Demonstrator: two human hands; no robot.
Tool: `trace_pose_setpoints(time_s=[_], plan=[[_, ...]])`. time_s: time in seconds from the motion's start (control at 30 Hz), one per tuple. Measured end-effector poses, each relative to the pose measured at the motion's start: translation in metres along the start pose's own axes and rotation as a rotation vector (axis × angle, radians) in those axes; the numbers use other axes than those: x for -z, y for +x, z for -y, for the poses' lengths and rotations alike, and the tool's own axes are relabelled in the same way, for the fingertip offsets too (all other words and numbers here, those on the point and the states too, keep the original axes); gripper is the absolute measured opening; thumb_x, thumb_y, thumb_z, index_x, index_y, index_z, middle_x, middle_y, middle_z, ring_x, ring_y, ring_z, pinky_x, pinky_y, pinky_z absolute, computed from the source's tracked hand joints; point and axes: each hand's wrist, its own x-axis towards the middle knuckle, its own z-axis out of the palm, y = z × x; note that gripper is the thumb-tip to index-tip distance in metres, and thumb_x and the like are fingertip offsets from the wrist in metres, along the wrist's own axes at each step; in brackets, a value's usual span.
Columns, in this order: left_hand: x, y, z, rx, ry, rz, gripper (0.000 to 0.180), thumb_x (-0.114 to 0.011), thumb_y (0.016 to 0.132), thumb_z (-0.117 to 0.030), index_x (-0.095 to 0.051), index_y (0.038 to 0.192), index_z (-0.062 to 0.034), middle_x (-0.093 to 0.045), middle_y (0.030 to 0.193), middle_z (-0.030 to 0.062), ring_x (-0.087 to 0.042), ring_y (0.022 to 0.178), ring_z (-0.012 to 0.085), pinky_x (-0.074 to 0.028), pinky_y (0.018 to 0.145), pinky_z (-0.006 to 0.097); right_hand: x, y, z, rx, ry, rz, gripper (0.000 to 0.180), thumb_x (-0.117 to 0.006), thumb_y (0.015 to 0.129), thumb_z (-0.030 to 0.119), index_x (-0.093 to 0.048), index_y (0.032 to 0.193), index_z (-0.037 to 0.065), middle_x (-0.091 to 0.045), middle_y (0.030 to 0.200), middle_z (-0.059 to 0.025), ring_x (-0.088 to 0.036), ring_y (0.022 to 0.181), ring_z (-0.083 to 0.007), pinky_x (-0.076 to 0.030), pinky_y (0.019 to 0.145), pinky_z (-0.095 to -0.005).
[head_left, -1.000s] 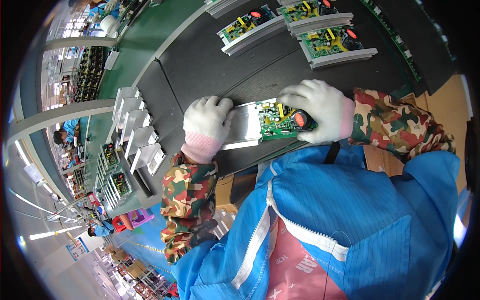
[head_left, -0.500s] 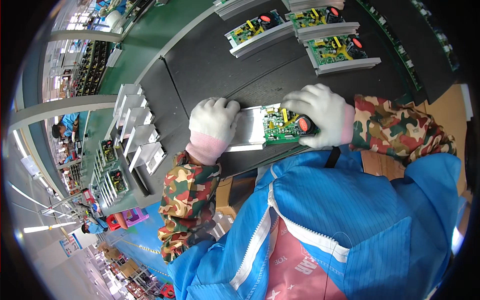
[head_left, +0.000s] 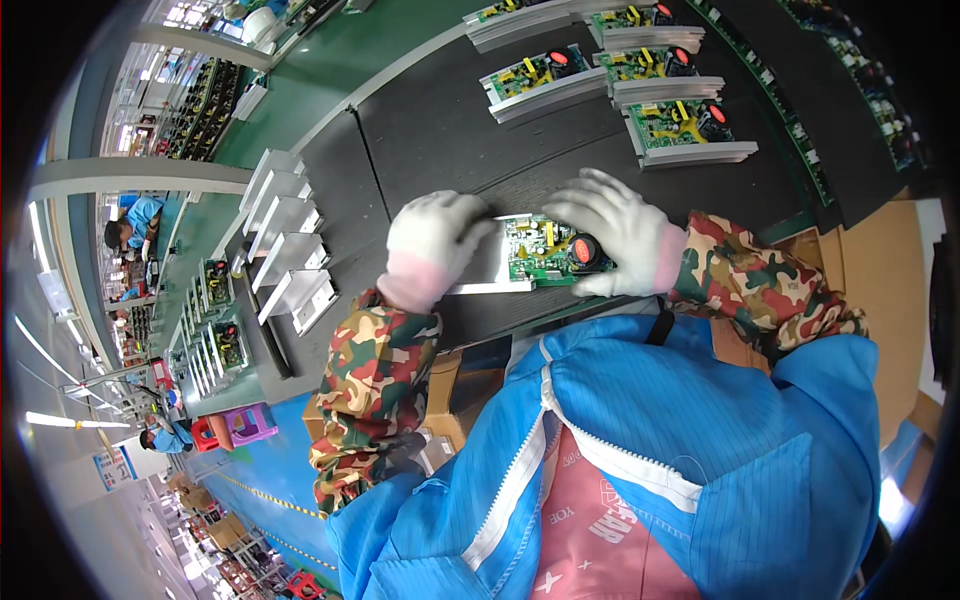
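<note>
A green circuit board [head_left: 535, 248] with a black round component, a red oval mark and yellow parts overlaps a silver metal channel [head_left: 488, 268] on the dark worktop. My right hand [head_left: 622, 238], in a white glove, closes round the board's right end, thumb at the near edge and fingers over the far edge. White-gloved too, my left hand [head_left: 432, 240] is wrapped over the channel's left end; its fingers are slightly blurred. Bare metal shows between this hand and the board. My right palm hides the board's right edge.
Several bare metal channels [head_left: 285, 235] stand in a row at the left table edge. Boards fitted in metal channels [head_left: 680, 130] sit at the far right, with a long strip of boards [head_left: 770, 95] beyond. Cardboard [head_left: 870, 280] lies at right. Co-workers [head_left: 140, 222] are far left.
The board has slid left over the channel, so less bare metal shows beside my left hand. My right hand has moved left with it. The whole view has shifted slightly.
</note>
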Motion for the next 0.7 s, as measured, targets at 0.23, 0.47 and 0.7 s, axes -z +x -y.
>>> trace_pose_setpoints(time_s=[0.23, 0.47, 0.7], plan=[[-0.018, -0.064, 0.03, 0.295, -1.182, -0.009, 0.107, -0.016, 0.091, -0.079, -0.015, 0.152, 0.008, -0.021, 0.159, 0.0226, -0.018, 0.149, 0.0288, -0.011, 0.121, 0.036, 0.002, -0.003, 0.001, -0.005, 0.175, -0.04, 0.077, -0.064, 0.083, 0.053, -0.047, 0.136, -0.001, -0.051, 0.136, -0.0219, -0.047, 0.129, -0.0409, -0.032, 0.114, -0.0496], [-0.03, -0.054, 0.003, 0.361, -1.504, -0.256, 0.119, -0.013, 0.084, -0.087, -0.008, 0.151, 0.0105, -0.003, 0.162, 0.0239, 0.002, 0.151, 0.03, 0.004, 0.121, 0.04, -0.022, 0.02, 0.016, -0.252, 0.393, -0.474, 0.071, -0.043, 0.095, 0.054, -0.042, 0.141, 0.0, -0.047, 0.144, -0.0182, -0.039, 0.136, -0.0391, -0.024, 0.115, -0.047], [-0.027, -0.054, 0.004, 0.358, -1.505, -0.227, 0.123, -0.008, 0.08, -0.089, -0.004, 0.151, 0.0107, -0.002, 0.162, 0.024, 0.0, 0.151, 0.03, 0.0, 0.121, 0.038, -0.056, 0.042, 0.018, -0.258, 0.547, -0.559, 0.078, -0.03, 0.096, 0.062, -0.039, 0.145, 0.002, -0.044, 0.146, -0.0171, -0.037, 0.138, -0.0362, -0.017, 0.117, -0.047]])
